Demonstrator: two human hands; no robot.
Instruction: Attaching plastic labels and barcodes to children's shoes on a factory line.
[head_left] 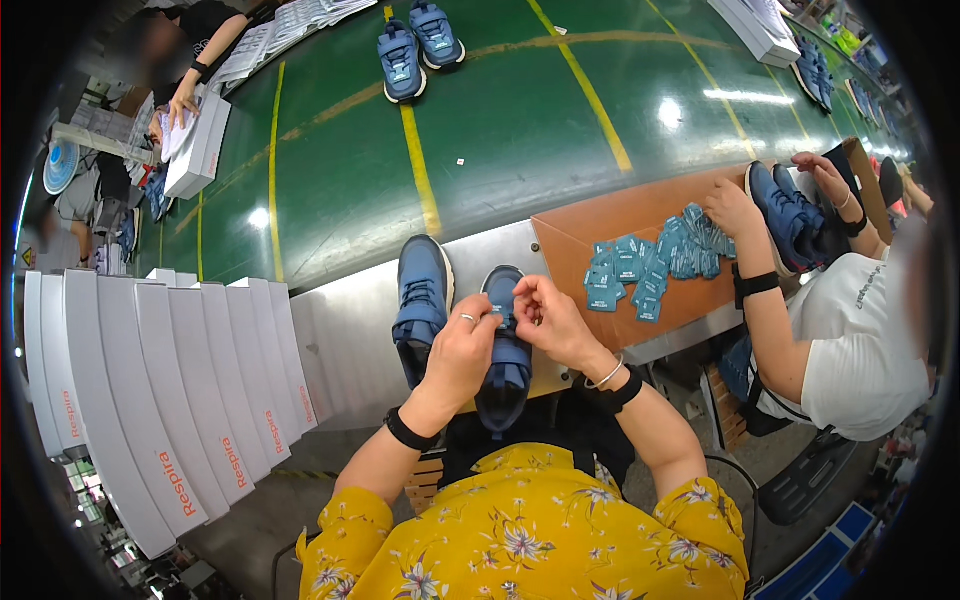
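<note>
A blue sneaker (pixel 507 365) stands in front of me, its toe pointing away. My left hand (pixel 460 350) is closed in a pinch at the left side of its laces. From the right, my right hand (pixel 552 322) also pinches close above the laces, thumb against index finger. A bit of teal shows on the shoe between my hands; what the fingertips hold is too small to make out. Just left stands the matching blue sneaker (pixel 424 295), untouched. Many teal tags (pixel 630 265) lie piled on a brown board (pixel 560 225) to the right.
White shoe boxes (pixel 180 390) stand in a row at my left. Beyond the metal ledge (pixel 340 340) runs a green conveyor belt (pixel 510 130) carrying another blue pair (pixel 402 62). On the right a co-worker's hands (pixel 735 208) are at blue shoes (pixel 780 210); another person handles a box at far left.
</note>
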